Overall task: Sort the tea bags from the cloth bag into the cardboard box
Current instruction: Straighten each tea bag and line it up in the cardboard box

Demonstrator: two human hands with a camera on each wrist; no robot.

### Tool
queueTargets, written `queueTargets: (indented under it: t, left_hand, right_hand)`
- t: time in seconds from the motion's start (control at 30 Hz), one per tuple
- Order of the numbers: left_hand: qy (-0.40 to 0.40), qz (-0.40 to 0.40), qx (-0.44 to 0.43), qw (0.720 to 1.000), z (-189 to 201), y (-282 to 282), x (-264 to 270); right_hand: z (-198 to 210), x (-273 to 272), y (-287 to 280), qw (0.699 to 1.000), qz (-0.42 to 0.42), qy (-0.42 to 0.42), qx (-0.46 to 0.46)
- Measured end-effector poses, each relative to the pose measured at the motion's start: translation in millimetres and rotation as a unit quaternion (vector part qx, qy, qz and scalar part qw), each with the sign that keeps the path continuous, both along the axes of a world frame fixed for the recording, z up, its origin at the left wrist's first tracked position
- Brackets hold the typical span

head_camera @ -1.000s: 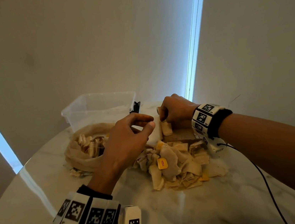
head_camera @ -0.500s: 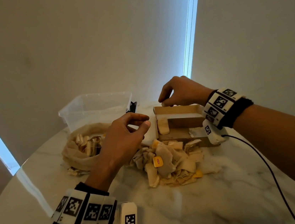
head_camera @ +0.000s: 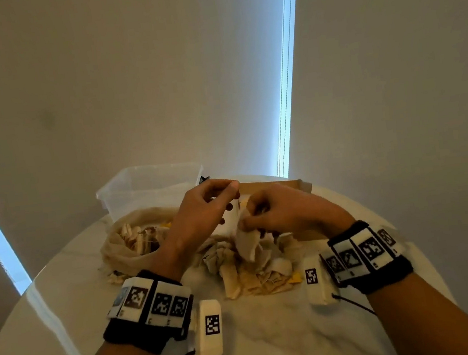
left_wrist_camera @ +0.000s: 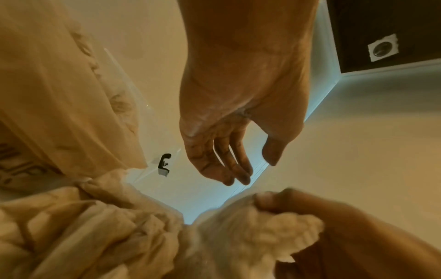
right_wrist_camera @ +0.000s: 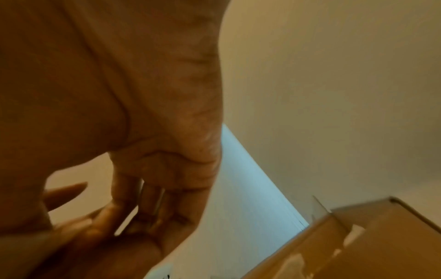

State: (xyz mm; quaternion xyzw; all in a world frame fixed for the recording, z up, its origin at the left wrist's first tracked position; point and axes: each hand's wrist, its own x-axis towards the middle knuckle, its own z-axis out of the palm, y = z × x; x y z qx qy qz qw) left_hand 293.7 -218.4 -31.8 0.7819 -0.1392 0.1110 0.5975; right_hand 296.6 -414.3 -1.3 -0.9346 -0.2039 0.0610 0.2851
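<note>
Both hands are up over the heap now. The right hand (head_camera: 284,212) pinches a pale tea bag (head_camera: 248,242) at its top edge, and the bag hangs down from the fingers (head_camera: 245,222) over the loose pile of tea bags (head_camera: 256,275) on the marble tabletop (head_camera: 275,334). The left hand (head_camera: 201,210) hovers just beside it, fingers loosely curled with the thumb tip close to the forefinger; the left wrist view shows those fingers (left_wrist_camera: 229,169) relaxed and apart from the thumb, holding nothing. Off to the left, the cloth bag (head_camera: 123,250) lies open on the tabletop, more tea bags showing in its mouth. Behind the hands sits the cardboard box (head_camera: 275,185), mostly hidden by them, only its far wall showing; the right wrist view catches a corner of it (right_wrist_camera: 381,236) close below. A clear plastic tub (head_camera: 145,188) stands behind the cloth bag. Both wrists wear black bands with printed markers. The right wrist view is too blurred to show the pinch itself.
</note>
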Motion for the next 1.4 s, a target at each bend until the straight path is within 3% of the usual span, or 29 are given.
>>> queueTargets:
  t: [0.07, 0.17, 0.27, 0.47, 0.53, 0.63, 0.77, 0.9, 0.97, 1.2, 1.3, 1.4]
  left_hand:
    - [0.027, -0.031, 0.006, 0.999, 1, -3, 2]
    - [0.089, -0.059, -0.016, 0.994, -4, -2, 1]
    - [0.136, -0.085, -0.067, 0.985, -11, 3, -6]
    - [0.147, -0.074, -0.189, 0.968, -21, 11, -7]
    - [0.139, -0.053, -0.199, 0.969, -24, 12, -4]
    - [0.125, -0.041, -0.205, 0.97, -27, 14, -3]
    - [0.107, -0.035, -0.187, 0.976, -29, 23, 2]
    - [0.11, -0.03, -0.201, 0.973, -31, 24, 3]
    - [0.125, -0.046, -0.222, 0.966, -32, 21, 3]
    - [0.116, -0.053, -0.214, 0.969, -24, 20, 2]
    - [0.121, -0.063, -0.154, 0.979, -25, 17, 0]
    - [0.122, -0.049, -0.153, 0.979, -27, 16, -1]
  right_hand:
    - [0, 2, -8, 0.988, -0.027, -0.005, 0.154]
    - [-12, 6, -10, 0.945, -0.069, 0.016, 0.319]
    - [-23, 7, -7, 0.907, -0.088, 0.052, 0.408]
    - [-36, 9, -2, 0.845, -0.087, 0.134, 0.51]
    - [-38, 8, -2, 0.839, -0.076, 0.16, 0.515]
    - [-41, 7, -1, 0.865, -0.081, 0.15, 0.473]
    - [-46, 11, 6, 0.864, -0.065, 0.147, 0.477]
    - [-45, 9, 8, 0.936, -0.006, 0.05, 0.348]
    - [-47, 6, 11, 0.955, -0.013, 0.007, 0.295]
    - [-43, 4, 9, 0.916, -0.064, 0.012, 0.397]
    - [-45, 8, 10, 0.882, -0.06, 0.075, 0.461]
    - [-49, 13, 10, 0.859, -0.058, 0.127, 0.493]
